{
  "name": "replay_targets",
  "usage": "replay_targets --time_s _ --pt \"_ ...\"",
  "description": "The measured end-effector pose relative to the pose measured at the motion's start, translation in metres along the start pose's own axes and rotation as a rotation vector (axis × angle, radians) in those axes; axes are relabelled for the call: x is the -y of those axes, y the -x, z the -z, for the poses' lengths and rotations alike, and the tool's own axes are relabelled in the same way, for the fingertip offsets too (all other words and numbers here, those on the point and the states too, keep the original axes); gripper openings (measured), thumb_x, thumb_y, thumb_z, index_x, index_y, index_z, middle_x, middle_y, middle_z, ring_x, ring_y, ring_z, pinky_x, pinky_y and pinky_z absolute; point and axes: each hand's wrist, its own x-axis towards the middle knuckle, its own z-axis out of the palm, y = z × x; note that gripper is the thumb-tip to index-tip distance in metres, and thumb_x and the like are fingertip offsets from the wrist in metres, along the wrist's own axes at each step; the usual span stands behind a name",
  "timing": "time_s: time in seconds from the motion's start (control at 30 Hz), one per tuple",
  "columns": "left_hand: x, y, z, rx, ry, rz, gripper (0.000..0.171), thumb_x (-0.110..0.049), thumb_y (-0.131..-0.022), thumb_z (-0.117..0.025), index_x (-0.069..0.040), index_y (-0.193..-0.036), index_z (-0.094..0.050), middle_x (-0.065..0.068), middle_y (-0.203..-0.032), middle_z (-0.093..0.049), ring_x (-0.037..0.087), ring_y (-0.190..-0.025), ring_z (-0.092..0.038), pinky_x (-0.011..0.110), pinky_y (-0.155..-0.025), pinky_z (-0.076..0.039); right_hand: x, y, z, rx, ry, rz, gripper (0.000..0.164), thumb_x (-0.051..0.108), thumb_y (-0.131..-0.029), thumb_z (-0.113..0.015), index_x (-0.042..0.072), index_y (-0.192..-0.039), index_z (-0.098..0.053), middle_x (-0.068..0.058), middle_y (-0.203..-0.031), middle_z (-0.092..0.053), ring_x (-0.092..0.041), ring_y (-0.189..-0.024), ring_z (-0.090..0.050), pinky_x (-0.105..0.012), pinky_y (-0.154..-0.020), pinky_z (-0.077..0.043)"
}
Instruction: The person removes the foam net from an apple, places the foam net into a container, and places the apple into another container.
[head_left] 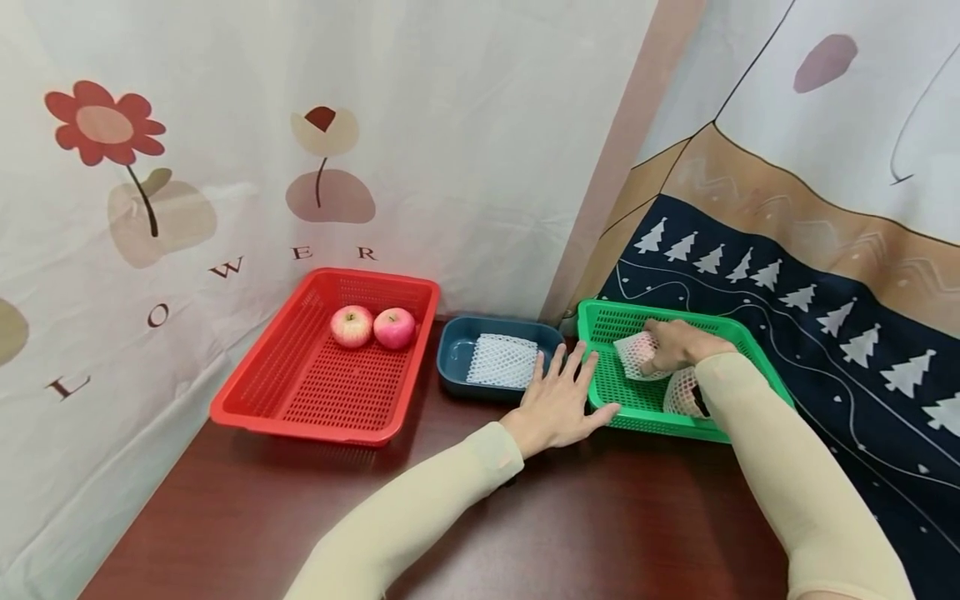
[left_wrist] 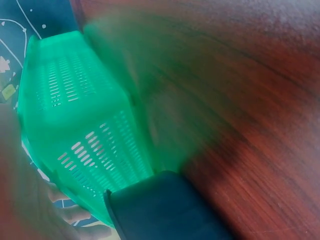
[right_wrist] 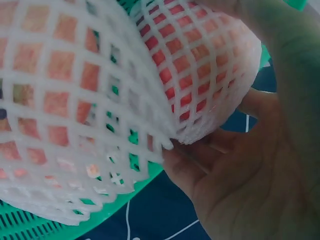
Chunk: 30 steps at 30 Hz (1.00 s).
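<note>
My right hand (head_left: 681, 343) reaches into the green basket (head_left: 622, 387) and grips an apple in a white foam net (head_left: 639, 354). Up close in the right wrist view, fingers and thumb curl round this netted apple (right_wrist: 200, 75). Beside it in the basket lies a second netted apple (head_left: 682, 393), partly hidden by my right forearm. My left hand (head_left: 557, 404) is spread with straight fingers, between the dark blue tray (head_left: 453, 367) and the green basket's left end. Whether it touches either cannot be told. White foam netting (head_left: 501, 360) lies flat in the tray.
A red basket (head_left: 330, 417) stands at the left, with two bare apples, the left apple (head_left: 352, 326) and the right apple (head_left: 394, 328), near its far end. All three containers sit on a dark wooden table (head_left: 615, 517). Behind them hangs a printed curtain (head_left: 480, 167).
</note>
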Motion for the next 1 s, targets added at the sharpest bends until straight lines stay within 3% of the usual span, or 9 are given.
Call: replay_targets --time_s 0.47,0.7,1.0 --pt "0.0 0.0 -0.001 0.001 0.005 0.011 0.097 -0.083 -0.114 -0.036 -0.023 -0.189 -0.017 0.004 -0.2 -0.009 0.041 -0.185 -0.017 0.069 -0.148 -0.016 0.009 0.013 0.004 -0.057 -0.026 0.052 0.09 0.039 -0.099 -0.087 -0.004 -0.166 -0.047 -0.03 -0.139 -0.072 -0.037 -0.111 -0.073 -0.056 -0.094 -0.064" --pt "-0.001 0.0 -0.002 -0.013 0.004 0.019 0.097 -0.084 -0.114 -0.036 -0.025 -0.189 -0.018 0.004 -0.199 -0.011 0.042 -0.184 -0.019 0.07 -0.147 -0.018 0.017 0.021 0.005 -0.092 -0.048 0.068 0.094 0.043 -0.101 -0.085 -0.004 -0.171 -0.043 -0.036 -0.149 -0.069 -0.042 -0.117 -0.074 -0.062 -0.099 -0.064" --pt "-0.001 0.001 -0.004 -0.023 0.014 0.029 0.096 -0.084 -0.114 -0.036 -0.026 -0.189 -0.017 0.002 -0.2 -0.01 0.043 -0.184 -0.019 0.071 -0.147 -0.02 0.027 0.032 0.001 -0.162 -0.099 0.092 0.094 0.044 -0.102 -0.084 -0.004 -0.17 -0.041 -0.035 -0.141 -0.072 -0.036 -0.107 -0.076 -0.058 -0.093 -0.067"
